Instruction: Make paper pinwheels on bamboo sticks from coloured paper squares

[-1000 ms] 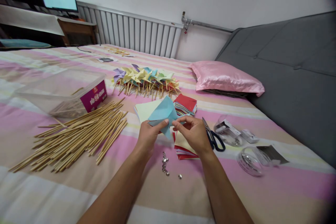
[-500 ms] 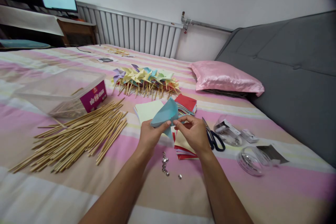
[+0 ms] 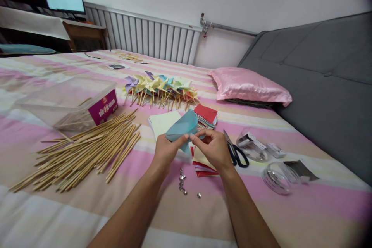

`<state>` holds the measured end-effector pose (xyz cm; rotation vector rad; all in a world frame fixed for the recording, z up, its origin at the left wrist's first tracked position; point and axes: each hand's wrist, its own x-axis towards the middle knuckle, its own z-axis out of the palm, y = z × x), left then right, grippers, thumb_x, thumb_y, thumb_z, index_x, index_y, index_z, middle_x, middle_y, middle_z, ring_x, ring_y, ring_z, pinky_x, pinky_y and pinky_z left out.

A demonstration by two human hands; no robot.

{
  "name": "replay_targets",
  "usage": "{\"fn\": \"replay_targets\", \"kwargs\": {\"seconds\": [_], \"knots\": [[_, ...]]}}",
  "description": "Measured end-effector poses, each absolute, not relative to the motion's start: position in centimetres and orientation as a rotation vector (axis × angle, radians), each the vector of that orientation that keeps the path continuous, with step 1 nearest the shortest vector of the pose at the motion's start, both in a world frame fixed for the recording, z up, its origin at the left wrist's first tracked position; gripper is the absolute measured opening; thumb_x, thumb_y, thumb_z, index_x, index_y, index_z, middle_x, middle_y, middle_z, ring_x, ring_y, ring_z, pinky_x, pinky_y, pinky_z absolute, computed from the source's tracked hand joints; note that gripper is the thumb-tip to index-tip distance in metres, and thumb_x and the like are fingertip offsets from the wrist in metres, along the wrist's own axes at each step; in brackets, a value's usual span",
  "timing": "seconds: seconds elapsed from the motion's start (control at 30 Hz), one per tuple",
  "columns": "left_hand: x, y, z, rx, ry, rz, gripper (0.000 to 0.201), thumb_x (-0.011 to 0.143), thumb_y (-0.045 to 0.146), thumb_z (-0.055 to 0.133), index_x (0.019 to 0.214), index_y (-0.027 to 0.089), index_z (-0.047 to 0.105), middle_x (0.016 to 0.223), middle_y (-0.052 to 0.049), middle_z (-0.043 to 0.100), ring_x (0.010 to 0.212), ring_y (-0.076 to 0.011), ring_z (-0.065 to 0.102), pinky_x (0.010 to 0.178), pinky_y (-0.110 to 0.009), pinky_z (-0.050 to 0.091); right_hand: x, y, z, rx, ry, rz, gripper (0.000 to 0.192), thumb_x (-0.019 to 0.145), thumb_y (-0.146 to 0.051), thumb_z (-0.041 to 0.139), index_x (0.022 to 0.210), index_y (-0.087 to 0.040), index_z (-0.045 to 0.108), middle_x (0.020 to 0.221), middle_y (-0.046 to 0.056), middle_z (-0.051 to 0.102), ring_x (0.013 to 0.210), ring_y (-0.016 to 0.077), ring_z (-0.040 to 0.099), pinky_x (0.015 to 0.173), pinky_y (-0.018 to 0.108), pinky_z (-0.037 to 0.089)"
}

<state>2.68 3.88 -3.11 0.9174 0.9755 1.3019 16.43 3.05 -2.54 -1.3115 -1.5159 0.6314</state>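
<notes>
A sheet of blue paper (image 3: 183,126), partly folded into pinwheel-like flaps, is held up between both hands. My left hand (image 3: 168,149) pinches its lower left part, thumb on top. My right hand (image 3: 212,145) has thumb and index finger closed on the paper near its middle; whether a small part is also in that pinch is hidden. Beneath the hands lie pale yellow sheets (image 3: 162,122) and a stack of coloured paper (image 3: 203,168). Another stack with a red top (image 3: 207,112) is just behind. Several small silver metal pieces (image 3: 182,178) rest on the bedspread in front.
Wooden sticks (image 3: 87,155) lie spread at the left, beside a clear plastic box (image 3: 72,85). Finished pinwheels (image 3: 159,85) are heaped further back. Scissors (image 3: 240,157) and clear round containers (image 3: 277,180) are on the right. A pink pillow (image 3: 250,85) leans near the grey headboard (image 3: 314,58).
The blue paper has shifted slightly, and its flaps sit a little lower. My right fingertips have moved slightly left against the paper's middle. Both hands keep their hold.
</notes>
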Motion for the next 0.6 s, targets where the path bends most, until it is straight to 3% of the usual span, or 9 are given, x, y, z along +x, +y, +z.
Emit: {"fn": "replay_targets", "kwargs": {"seconds": [0.1, 0.2, 0.33, 0.47, 0.6], "knots": [[2.7, 3.9, -3.1, 0.833, 0.926, 1.258, 0.024, 0.054, 0.030, 0.079, 0.071, 0.014, 0.072, 0.070, -0.003, 0.069, 0.063, -0.0159, 0.060, 0.061, -0.026, 0.045, 16.2, 3.2, -2.8, -1.258, -1.407, 0.699, 0.023, 0.068, -0.038, 0.070, 0.072, -0.018, 0.058, 0.079, 0.005, 0.068, 0.062, 0.0167, 0.064, 0.057, 0.027, 0.049], [2.7, 4.0, -3.2, 0.723, 0.875, 1.247, 0.028, 0.054, 0.027, 0.079, 0.077, 0.014, 0.071, 0.076, -0.003, 0.070, 0.067, -0.0156, 0.061, 0.063, -0.027, 0.047, 15.9, 3.3, -2.8, -1.138, -1.215, 0.817, 0.041, 0.063, -0.035, 0.075, 0.089, -0.021, 0.048, 0.090, 0.005, 0.067, 0.067, 0.0165, 0.066, 0.061, 0.027, 0.051], [2.7, 4.0, -3.3, 0.647, 0.859, 1.252, 0.033, 0.052, 0.025, 0.081, 0.080, 0.013, 0.070, 0.077, -0.004, 0.069, 0.067, -0.0150, 0.061, 0.063, -0.026, 0.047, 15.4, 3.2, -2.6, -1.124, -1.034, 0.978, 0.061, 0.060, -0.035, 0.077, 0.108, -0.020, 0.043, 0.082, 0.002, 0.067, 0.065, 0.0157, 0.066, 0.060, 0.026, 0.050], [2.9, 4.0, -3.4, 0.664, 0.841, 1.262, 0.032, 0.053, 0.024, 0.080, 0.081, 0.012, 0.069, 0.083, -0.005, 0.070, 0.072, -0.0166, 0.062, 0.067, -0.028, 0.049, 15.0, 3.0, -2.7, -1.170, -0.995, 1.140, 0.040, 0.060, -0.041, 0.076, 0.086, -0.015, 0.060, 0.069, 0.001, 0.065, 0.062, 0.0148, 0.063, 0.058, 0.025, 0.047], [3.2, 3.8, -3.5, 0.724, 0.857, 1.251, 0.028, 0.054, 0.027, 0.080, 0.075, 0.012, 0.069, 0.081, -0.006, 0.070, 0.071, -0.0178, 0.062, 0.067, -0.031, 0.049, 14.8, 2.9, -2.8, -1.150, -0.925, 1.181, 0.029, 0.058, -0.038, 0.077, 0.071, -0.015, 0.065, 0.065, 0.001, 0.065, 0.058, 0.0122, 0.058, 0.057, 0.024, 0.047]]}}
